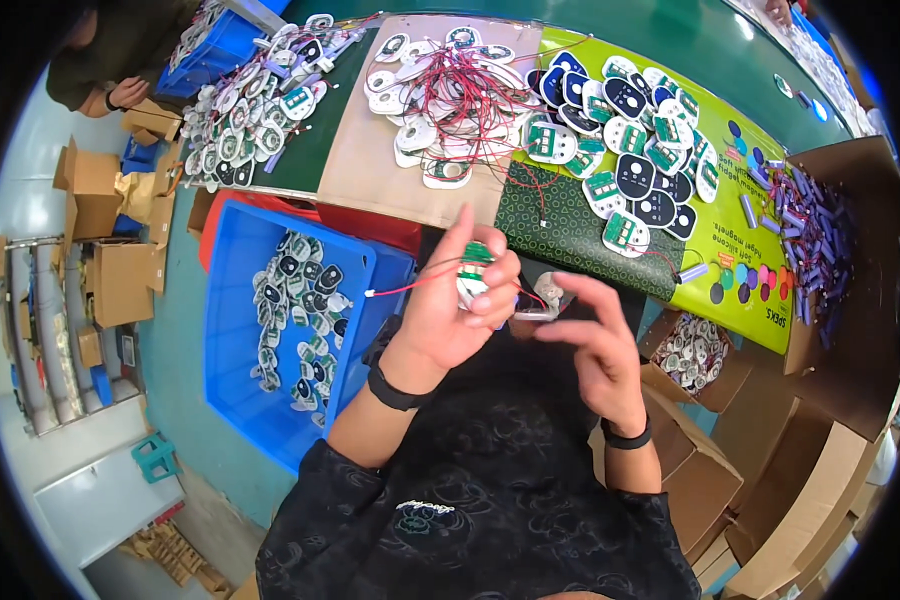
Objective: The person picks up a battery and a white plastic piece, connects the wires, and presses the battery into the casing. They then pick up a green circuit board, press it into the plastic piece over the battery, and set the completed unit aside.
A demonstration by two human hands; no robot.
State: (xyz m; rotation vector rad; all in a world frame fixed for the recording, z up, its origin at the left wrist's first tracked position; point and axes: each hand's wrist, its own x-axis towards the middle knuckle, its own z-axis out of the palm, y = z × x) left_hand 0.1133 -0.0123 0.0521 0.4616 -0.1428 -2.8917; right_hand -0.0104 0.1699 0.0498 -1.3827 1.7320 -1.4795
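In my left hand [455, 300] is a small white rounded housing with a green circuit board [475, 262]. My fingers are curled round it, and the thumb points up. A red wire [402, 290] runs out to the left from it and ends in a small white plug [370, 293]. My right hand [605, 355] is just to the right, its fingers apart and bent toward the left hand. Close to its fingertips is a small greyish-white object [548, 292], whose kind I cannot make out; I see no firm grip on it.
White housings with red wires [460, 90] lie heaped on a cardboard sheet [355, 150] ahead. Housings with boards or dark faces [635, 175] cover a green mat. A blue bin [232, 370] with several units stands left. Purple cylindrical cells [815, 235] fill a carton at right. Another person's hand [128, 92] shows far left.
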